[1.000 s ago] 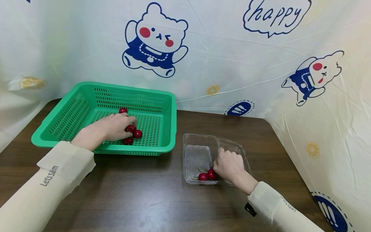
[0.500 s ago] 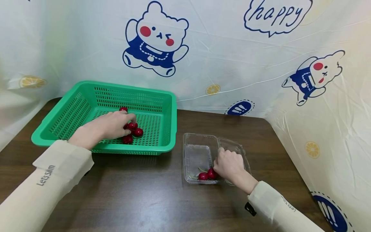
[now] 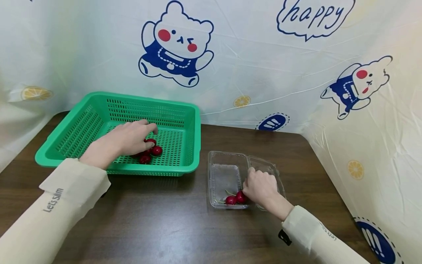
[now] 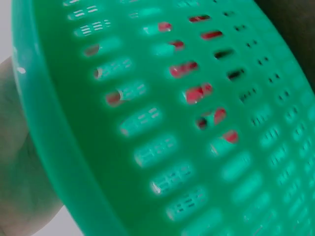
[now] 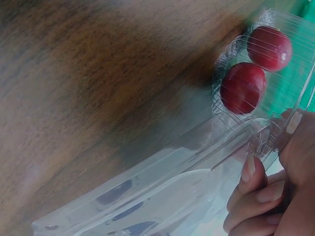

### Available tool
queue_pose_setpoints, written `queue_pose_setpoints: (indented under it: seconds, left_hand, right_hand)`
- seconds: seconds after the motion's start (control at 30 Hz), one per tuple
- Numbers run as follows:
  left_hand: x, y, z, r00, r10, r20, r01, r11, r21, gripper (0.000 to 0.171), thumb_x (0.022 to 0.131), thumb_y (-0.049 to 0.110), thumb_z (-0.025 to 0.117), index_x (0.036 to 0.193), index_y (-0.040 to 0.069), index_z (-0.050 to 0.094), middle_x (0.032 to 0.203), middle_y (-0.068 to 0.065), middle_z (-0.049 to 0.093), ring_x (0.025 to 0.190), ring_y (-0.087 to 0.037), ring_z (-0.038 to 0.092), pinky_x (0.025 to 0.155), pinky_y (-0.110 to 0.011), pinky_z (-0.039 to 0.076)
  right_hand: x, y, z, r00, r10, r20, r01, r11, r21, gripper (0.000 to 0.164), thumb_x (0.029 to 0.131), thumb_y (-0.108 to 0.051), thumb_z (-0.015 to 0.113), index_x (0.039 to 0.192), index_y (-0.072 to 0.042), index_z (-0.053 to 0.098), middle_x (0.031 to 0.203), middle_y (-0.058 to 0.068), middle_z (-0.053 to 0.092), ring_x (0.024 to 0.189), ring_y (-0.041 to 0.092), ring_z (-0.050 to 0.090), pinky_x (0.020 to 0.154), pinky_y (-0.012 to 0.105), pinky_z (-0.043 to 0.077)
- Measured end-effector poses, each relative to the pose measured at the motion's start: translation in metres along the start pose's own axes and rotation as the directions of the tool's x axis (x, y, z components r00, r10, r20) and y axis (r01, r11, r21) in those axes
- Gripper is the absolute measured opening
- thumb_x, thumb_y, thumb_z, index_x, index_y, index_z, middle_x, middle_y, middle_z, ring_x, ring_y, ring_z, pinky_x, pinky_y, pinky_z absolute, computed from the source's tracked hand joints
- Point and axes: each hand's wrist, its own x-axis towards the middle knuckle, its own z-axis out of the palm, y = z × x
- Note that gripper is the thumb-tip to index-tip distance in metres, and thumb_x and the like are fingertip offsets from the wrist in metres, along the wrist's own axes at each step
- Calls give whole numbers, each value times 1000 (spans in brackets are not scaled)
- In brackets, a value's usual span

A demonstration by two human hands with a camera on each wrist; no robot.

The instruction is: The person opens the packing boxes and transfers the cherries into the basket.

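Note:
Several dark red cherries (image 3: 156,150) lie on the floor of the green plastic basket (image 3: 192,146). My left hand (image 3: 130,137) reaches over the basket's front rim and hovers low above them, thumb and forefinger apart, with the thumb overlapping one cherry. In the left wrist view the slotted basket wall (image 4: 93,142) fills the picture, and red shows through its slots. At the right, my right hand (image 3: 262,189) grips the clear plastic clamshell box (image 3: 227,156) at its hinge, fingers curled round the edge. Two stemmed cherries (image 5: 243,88) sit in the box's near corner.
The box's lid (image 3: 270,170) lies folded out to the right on the dark wooden table (image 3: 171,216). A printed white cloth (image 3: 250,66) hangs close behind the basket and along the right side.
My left hand has lifted slightly and shifted toward the back of the basket, its forefinger spreading from the thumb. It now covers the rearmost cherry. The right hand has stayed put.

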Motion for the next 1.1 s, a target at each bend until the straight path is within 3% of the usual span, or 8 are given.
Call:
queue_pose_setpoints:
  seconds: [0.27,0.5,0.67,0.87,1.1]
  left_hand:
    - [8,19,-5,997,42,-60,-41,999,16,31,91,24,62,115,5,60,113,-21,62,80,-30,61,70,-50,53]
    - [10,30,-7,990,46,-135,-40,998,48,32,91,29,61,114,6,61,113,-19,66,83,-33,64,77,-54,51]
    - [11,41,-9,981,86,-176,-78,996,52,32,90,29,61,113,7,63,113,-18,67,85,-34,64,78,-55,50]
    - [15,57,-9,977,133,-169,-124,990,61,35,92,31,59,116,6,62,116,-19,65,101,-35,61,85,-57,49]
    - [21,81,-3,970,176,-167,-168,984,60,40,91,34,60,119,7,62,117,-18,64,103,-32,60,89,-54,50]
  right_hand:
    - [0,0,1,1000,0,4,0,1000,2,21,82,-21,53,68,-6,51,63,19,66,53,36,61,41,46,45]
    - [1,1,2,1000,-2,13,2,1000,1,21,82,-21,52,67,-6,50,61,17,64,51,34,59,39,44,44]
    - [0,1,1,1000,7,19,-7,1000,1,21,82,-22,53,68,-6,51,61,17,64,51,34,59,40,44,44]
    - [0,1,1,1000,9,30,-9,1000,3,22,83,-22,53,68,-6,51,59,16,63,50,33,59,39,44,44]
    - [0,1,1,1000,6,20,-6,1000,3,22,83,-21,54,68,-6,51,59,17,63,50,33,58,39,44,44]
